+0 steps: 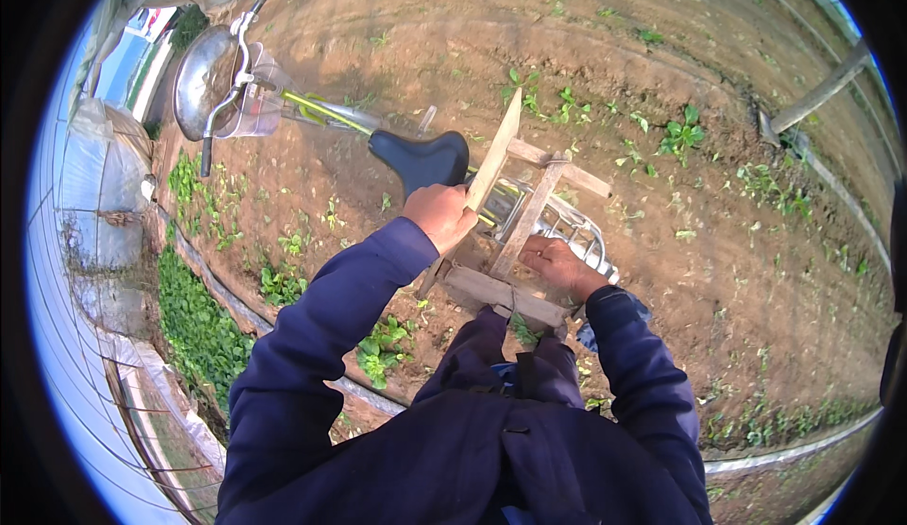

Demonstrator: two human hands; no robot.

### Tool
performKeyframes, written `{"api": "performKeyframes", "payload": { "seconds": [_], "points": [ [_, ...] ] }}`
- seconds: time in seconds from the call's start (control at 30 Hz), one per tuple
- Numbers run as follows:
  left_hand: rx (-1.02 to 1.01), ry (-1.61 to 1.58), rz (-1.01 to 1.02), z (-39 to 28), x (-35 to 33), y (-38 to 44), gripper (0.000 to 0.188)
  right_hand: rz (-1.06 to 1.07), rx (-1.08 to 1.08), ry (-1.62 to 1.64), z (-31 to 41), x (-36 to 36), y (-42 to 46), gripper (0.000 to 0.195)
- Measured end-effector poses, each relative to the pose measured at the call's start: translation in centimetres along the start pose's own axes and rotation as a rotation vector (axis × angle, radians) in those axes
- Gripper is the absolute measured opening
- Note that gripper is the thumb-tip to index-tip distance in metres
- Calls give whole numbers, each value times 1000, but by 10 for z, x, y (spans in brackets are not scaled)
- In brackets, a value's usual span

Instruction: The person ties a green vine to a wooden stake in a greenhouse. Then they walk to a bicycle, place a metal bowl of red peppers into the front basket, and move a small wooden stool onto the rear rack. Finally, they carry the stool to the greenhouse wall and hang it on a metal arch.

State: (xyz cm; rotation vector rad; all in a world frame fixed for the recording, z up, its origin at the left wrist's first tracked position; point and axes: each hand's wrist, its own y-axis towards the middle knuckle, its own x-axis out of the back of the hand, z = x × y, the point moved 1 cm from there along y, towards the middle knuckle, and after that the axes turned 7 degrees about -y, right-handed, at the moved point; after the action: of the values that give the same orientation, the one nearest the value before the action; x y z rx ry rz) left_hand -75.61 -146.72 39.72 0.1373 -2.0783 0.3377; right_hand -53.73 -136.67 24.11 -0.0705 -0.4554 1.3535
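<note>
A wooden frame of rough slats and a thick block rests over the rear metal rack of a bicycle. My left hand is closed around the pale upright board of this frame, just behind the black saddle. Curled fingers of my right hand lie beside the middle slat, over the rack; what they hold, if anything, is hidden. The thick wooden block is the part nearest my legs. Wire or cord is wound around it and around a joint at the far side.
Ahead to the left are the bicycle's handlebar, its basket and a large metal bowl. Bare soil carries scattered leafy plants. Plastic greenhouse sheeting lines the left; a slanted post stands at the right.
</note>
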Motion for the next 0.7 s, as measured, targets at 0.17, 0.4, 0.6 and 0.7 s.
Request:
{"api": "performKeyframes", "payload": {
  "seconds": [0.17, 0.4, 0.6, 0.7],
  "points": [
    [-29, 132, 20, -23, -42, -2, 28, -62, -134, 201, -22, 7, -19, 39],
    [93, 162, 32, -31, -71, 1, 55, -385, -183, 262, -34, 47, -92, 43],
    [78, -91, -139, -27, -62, -24, 68, -464, -427, 366, -83, -6, -141, 35],
    [105, -120, -85, -17, -66, -40, 70, -491, -542, 387, -96, -29, -157, 34]
  ]
}}
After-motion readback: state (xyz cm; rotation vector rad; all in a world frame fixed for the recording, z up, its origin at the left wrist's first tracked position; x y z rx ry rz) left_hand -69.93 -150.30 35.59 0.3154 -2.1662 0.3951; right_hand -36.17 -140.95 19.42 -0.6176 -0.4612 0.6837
